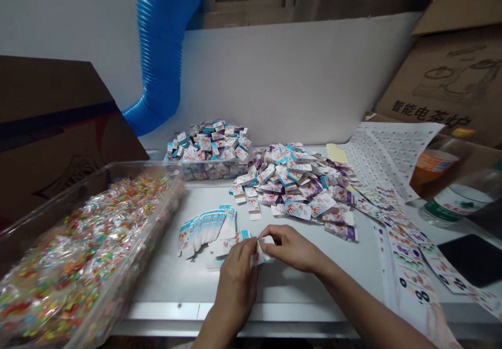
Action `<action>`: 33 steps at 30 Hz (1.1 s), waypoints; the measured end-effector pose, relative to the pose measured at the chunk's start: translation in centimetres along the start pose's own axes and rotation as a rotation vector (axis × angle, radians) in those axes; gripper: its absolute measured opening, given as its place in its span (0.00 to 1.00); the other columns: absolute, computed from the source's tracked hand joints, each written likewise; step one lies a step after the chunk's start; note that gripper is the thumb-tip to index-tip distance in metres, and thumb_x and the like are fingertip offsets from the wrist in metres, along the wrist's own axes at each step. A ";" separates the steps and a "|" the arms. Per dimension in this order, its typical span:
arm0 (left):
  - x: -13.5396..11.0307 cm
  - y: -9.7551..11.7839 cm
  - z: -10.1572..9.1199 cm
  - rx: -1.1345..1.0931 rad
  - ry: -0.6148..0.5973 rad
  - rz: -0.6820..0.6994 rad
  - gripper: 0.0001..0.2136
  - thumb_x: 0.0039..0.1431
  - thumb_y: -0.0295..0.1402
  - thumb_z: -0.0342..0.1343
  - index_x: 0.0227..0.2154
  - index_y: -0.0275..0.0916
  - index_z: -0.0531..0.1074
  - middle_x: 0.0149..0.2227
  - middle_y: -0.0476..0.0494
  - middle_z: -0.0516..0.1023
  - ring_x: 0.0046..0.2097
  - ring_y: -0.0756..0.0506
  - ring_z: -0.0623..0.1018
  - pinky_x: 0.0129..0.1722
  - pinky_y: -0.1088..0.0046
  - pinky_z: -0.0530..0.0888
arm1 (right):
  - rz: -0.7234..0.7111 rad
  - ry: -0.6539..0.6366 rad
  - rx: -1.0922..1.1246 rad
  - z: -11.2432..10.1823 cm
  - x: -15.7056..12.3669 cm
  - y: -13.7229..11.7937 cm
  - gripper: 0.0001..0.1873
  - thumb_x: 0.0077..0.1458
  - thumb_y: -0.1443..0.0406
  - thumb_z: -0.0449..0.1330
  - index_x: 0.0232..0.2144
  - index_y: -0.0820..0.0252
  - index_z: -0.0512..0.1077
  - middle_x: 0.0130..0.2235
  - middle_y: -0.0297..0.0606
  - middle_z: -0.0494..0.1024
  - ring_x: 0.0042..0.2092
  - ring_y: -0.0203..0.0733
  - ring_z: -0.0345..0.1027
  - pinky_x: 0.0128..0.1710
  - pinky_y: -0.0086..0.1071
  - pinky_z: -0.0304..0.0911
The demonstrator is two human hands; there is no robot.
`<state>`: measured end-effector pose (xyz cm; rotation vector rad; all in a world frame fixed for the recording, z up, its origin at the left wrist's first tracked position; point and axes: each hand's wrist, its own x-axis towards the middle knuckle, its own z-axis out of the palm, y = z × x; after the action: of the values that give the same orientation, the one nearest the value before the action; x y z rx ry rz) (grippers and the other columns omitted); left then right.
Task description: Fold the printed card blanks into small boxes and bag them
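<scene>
Left to right: clear plastic bin (84, 255) of cellophane-wrapped multicolour sweets, beside steel table (164, 311). Fanned row of flat printed cartons (204, 229) just past left hand (235, 283). Left fingers (251, 247) and right fingertips (270, 234) pinch small folded carton (261, 251) from both sides, over the tabletop. Right hand (292, 247) nearest loose heap of purple-printed cartons (298, 187). Behind it, blue-printed cartons piled in tray (212, 170). Far right: printed die-cut sheets (408, 270).

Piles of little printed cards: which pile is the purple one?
The loose right-hand pile is the purple-edged one; the other pile is blue-edged and sits in a clear tray.
</scene>
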<state>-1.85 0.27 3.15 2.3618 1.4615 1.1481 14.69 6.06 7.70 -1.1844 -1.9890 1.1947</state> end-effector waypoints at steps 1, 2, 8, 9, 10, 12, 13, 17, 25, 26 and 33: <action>-0.1 0.1 0.1 -0.073 -0.010 -0.059 0.23 0.53 0.20 0.47 0.52 0.39 0.58 0.48 0.38 0.71 0.49 0.43 0.72 0.46 0.63 0.72 | -0.003 0.023 0.091 0.2 -0.4 0.0 0.11 0.48 0.67 0.57 0.36 0.61 0.74 0.22 0.29 0.68 0.26 0.33 0.59 0.26 0.25 0.55; -0.2 0.2 0.2 -0.130 -0.005 -0.109 0.23 0.53 0.21 0.47 0.53 0.40 0.58 0.48 0.39 0.70 0.50 0.44 0.71 0.47 0.63 0.72 | -0.011 0.032 0.199 0.5 -0.9 0.0 0.13 0.50 0.65 0.57 0.39 0.61 0.73 0.25 0.30 0.70 0.28 0.35 0.62 0.30 0.27 0.58; 0.0 1.0 0.9 -0.249 0.112 -0.217 0.19 0.54 0.23 0.48 0.49 0.41 0.61 0.47 0.41 0.70 0.49 0.44 0.71 0.46 0.64 0.71 | 0.002 0.109 0.709 3.6 -3.4 0.6 0.18 0.52 0.58 0.58 0.45 0.58 0.70 0.41 0.39 0.75 0.44 0.44 0.66 0.50 0.40 0.57; 0.0 1.1 1.0 -0.257 0.109 -0.220 0.18 0.53 0.23 0.48 0.48 0.41 0.61 0.45 0.41 0.70 0.48 0.45 0.72 0.45 0.65 0.72 | 0.028 0.159 0.749 4.2 -3.5 0.7 0.18 0.52 0.58 0.59 0.44 0.59 0.71 0.42 0.39 0.75 0.45 0.45 0.66 0.51 0.40 0.57; 0.0 1.1 1.1 -0.261 0.105 -0.223 0.17 0.53 0.23 0.47 0.46 0.41 0.62 0.44 0.41 0.70 0.46 0.45 0.72 0.44 0.66 0.72 | 0.051 0.201 0.782 4.8 -3.6 0.7 0.18 0.51 0.58 0.59 0.44 0.59 0.71 0.42 0.40 0.75 0.45 0.45 0.67 0.51 0.40 0.58; -0.2 1.0 1.3 -0.250 0.103 -0.207 0.16 0.53 0.22 0.46 0.45 0.40 0.61 0.44 0.40 0.69 0.46 0.45 0.72 0.44 0.66 0.72 | 0.079 0.250 0.810 5.8 -3.6 0.7 0.18 0.52 0.58 0.58 0.44 0.60 0.71 0.41 0.41 0.75 0.45 0.46 0.67 0.50 0.40 0.59; -0.3 0.9 1.5 -0.233 0.103 -0.182 0.17 0.53 0.22 0.46 0.46 0.39 0.61 0.45 0.39 0.69 0.48 0.45 0.71 0.45 0.65 0.71 | 0.087 0.271 0.790 6.1 -3.6 0.6 0.18 0.53 0.59 0.57 0.45 0.60 0.71 0.41 0.41 0.76 0.45 0.46 0.68 0.50 0.40 0.60; -0.9 0.6 2.0 -0.142 0.090 -0.066 0.21 0.52 0.21 0.45 0.51 0.38 0.57 0.51 0.36 0.65 0.54 0.43 0.67 0.51 0.62 0.69 | 0.021 0.410 0.388 6.7 -4.0 0.3 0.17 0.56 0.60 0.53 0.47 0.58 0.70 0.46 0.42 0.74 0.48 0.47 0.65 0.52 0.41 0.59; -1.4 0.4 2.0 -0.020 0.146 -0.016 0.25 0.57 0.22 0.45 0.57 0.36 0.50 0.52 0.33 0.67 0.53 0.43 0.69 0.49 0.61 0.72 | 0.099 0.410 0.230 6.5 -3.9 0.1 0.20 0.59 0.58 0.49 0.50 0.59 0.69 0.47 0.43 0.74 0.51 0.46 0.65 0.54 0.44 0.57; -1.5 0.3 2.1 0.014 0.161 0.001 0.25 0.57 0.22 0.46 0.58 0.36 0.50 0.52 0.33 0.67 0.54 0.42 0.68 0.49 0.61 0.72 | 0.109 0.403 0.236 6.4 -3.8 0.2 0.20 0.59 0.58 0.50 0.50 0.60 0.69 0.46 0.43 0.74 0.50 0.46 0.65 0.53 0.43 0.59; -1.5 0.0 2.5 0.074 0.287 0.117 0.24 0.58 0.22 0.47 0.58 0.33 0.52 0.52 0.31 0.67 0.55 0.43 0.68 0.49 0.65 0.73 | -0.176 0.470 -0.397 7.0 -4.6 -0.1 0.23 0.58 0.69 0.46 0.55 0.62 0.62 0.42 0.47 0.75 0.42 0.48 0.65 0.43 0.47 0.61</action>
<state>-0.48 -0.28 0.62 2.4406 1.4868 1.5439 11.36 -0.91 4.53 -1.2968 -1.9507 0.3886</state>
